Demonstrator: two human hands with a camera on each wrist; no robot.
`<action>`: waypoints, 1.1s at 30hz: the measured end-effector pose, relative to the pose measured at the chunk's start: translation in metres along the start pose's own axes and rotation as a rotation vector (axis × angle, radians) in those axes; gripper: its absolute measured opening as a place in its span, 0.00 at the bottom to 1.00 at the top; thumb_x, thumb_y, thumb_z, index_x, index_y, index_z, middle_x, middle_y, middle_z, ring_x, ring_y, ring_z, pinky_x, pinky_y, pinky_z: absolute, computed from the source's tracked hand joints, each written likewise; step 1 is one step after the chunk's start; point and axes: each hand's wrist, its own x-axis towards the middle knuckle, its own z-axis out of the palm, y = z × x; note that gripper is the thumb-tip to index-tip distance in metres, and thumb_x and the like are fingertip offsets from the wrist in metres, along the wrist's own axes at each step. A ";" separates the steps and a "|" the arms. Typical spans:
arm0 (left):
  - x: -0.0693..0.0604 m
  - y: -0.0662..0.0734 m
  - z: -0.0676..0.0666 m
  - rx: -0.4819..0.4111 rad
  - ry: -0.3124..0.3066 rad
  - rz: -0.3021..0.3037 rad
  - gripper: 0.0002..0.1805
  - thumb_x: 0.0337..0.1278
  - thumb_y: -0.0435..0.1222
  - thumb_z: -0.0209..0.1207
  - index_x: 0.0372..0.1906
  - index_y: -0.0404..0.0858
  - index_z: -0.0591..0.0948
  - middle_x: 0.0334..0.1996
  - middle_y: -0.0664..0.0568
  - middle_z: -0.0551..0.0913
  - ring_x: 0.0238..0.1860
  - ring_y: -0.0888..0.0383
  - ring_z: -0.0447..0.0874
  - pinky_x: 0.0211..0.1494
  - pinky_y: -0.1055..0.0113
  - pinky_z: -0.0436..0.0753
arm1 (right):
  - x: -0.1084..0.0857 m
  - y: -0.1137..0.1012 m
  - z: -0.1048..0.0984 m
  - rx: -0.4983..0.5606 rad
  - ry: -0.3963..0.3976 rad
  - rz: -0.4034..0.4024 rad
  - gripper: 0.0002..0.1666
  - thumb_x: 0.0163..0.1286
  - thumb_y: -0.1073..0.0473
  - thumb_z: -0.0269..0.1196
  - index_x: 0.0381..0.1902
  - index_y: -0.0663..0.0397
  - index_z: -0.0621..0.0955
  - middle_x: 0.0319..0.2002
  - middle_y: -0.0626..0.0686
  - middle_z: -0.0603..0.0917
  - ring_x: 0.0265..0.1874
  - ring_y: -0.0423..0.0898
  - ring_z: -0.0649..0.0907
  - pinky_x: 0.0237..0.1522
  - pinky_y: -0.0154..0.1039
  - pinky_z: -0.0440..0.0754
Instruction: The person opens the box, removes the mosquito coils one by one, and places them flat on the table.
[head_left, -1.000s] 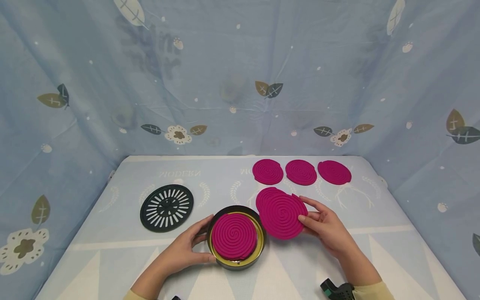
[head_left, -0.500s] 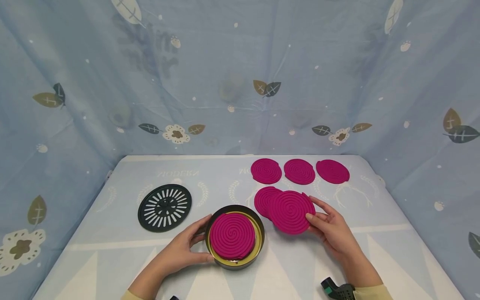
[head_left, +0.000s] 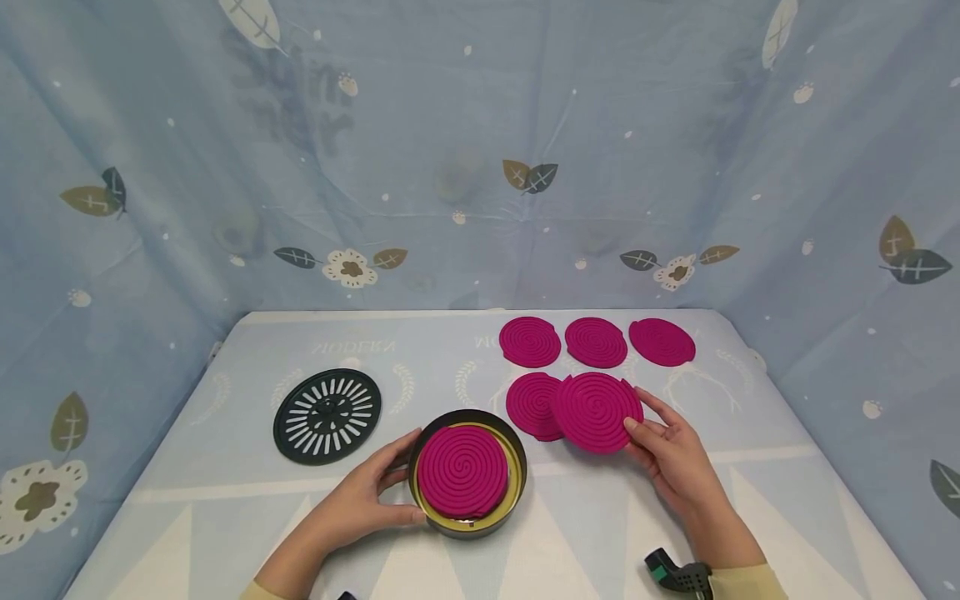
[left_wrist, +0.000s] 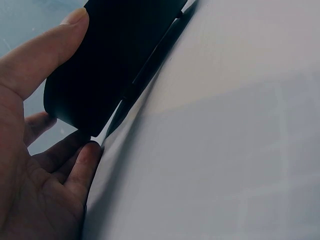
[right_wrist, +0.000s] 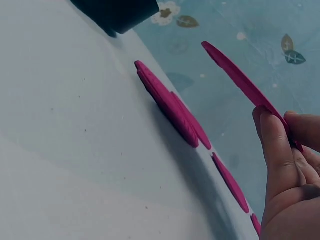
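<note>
A round dark tin (head_left: 517,492) with a yellow inside stands at the table's near middle. A magenta spiral mosquito coil (head_left: 462,472) lies in it. My left hand (head_left: 367,496) grips the tin's left side, thumb at the front and fingers behind; the left wrist view shows the tin's dark wall (left_wrist: 115,55) between them. My right hand (head_left: 671,458) pinches another mosquito coil (head_left: 597,413) by its right edge, thumb on top. In the right wrist view the pinched coil (right_wrist: 240,77) is tilted and raised off the table. From the head it partly covers a coil (head_left: 531,407) lying behind.
Three more magenta coils lie in a row at the back right, the middle one (head_left: 596,342) among them. A dark round slotted lid (head_left: 327,417) lies on the left of the table (head_left: 225,533). A blue patterned curtain (head_left: 465,150) hangs behind and at both sides.
My right hand has moved right and away from me with the pinched coil, drawing it off from the tin's rim. The left hand and the tin have stayed in place.
</note>
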 end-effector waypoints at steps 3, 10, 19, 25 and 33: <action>0.000 -0.001 0.000 0.003 0.001 0.004 0.62 0.31 0.46 0.81 0.77 0.48 0.60 0.71 0.57 0.66 0.71 0.58 0.64 0.70 0.68 0.71 | 0.002 0.001 -0.005 0.007 0.025 -0.006 0.38 0.72 0.69 0.59 0.75 0.54 0.59 0.34 0.50 0.85 0.33 0.40 0.86 0.41 0.33 0.89; 0.000 -0.002 0.001 0.005 0.003 0.004 0.62 0.31 0.47 0.81 0.77 0.48 0.60 0.71 0.56 0.66 0.70 0.58 0.64 0.70 0.68 0.71 | 0.005 0.002 -0.016 0.046 0.087 -0.016 0.42 0.71 0.69 0.60 0.77 0.54 0.55 0.34 0.51 0.85 0.34 0.40 0.86 0.42 0.34 0.89; 0.000 -0.001 0.001 0.007 0.008 0.006 0.62 0.30 0.46 0.81 0.77 0.50 0.60 0.71 0.56 0.67 0.70 0.58 0.64 0.70 0.69 0.71 | 0.009 0.002 -0.027 0.011 0.189 0.005 0.48 0.69 0.62 0.65 0.78 0.53 0.51 0.41 0.50 0.86 0.37 0.41 0.86 0.45 0.35 0.87; 0.000 0.000 0.001 0.003 0.007 0.008 0.62 0.31 0.46 0.81 0.77 0.48 0.60 0.70 0.55 0.67 0.70 0.58 0.64 0.70 0.69 0.70 | 0.011 0.004 -0.034 -0.030 0.236 0.019 0.49 0.68 0.59 0.67 0.78 0.53 0.52 0.44 0.49 0.86 0.40 0.41 0.86 0.47 0.35 0.87; 0.000 0.001 0.000 -0.004 0.000 0.001 0.62 0.31 0.46 0.81 0.77 0.48 0.59 0.71 0.56 0.66 0.71 0.58 0.64 0.70 0.69 0.70 | 0.013 0.007 -0.039 -0.014 0.273 0.025 0.50 0.67 0.58 0.67 0.78 0.52 0.52 0.44 0.48 0.85 0.40 0.39 0.85 0.47 0.33 0.86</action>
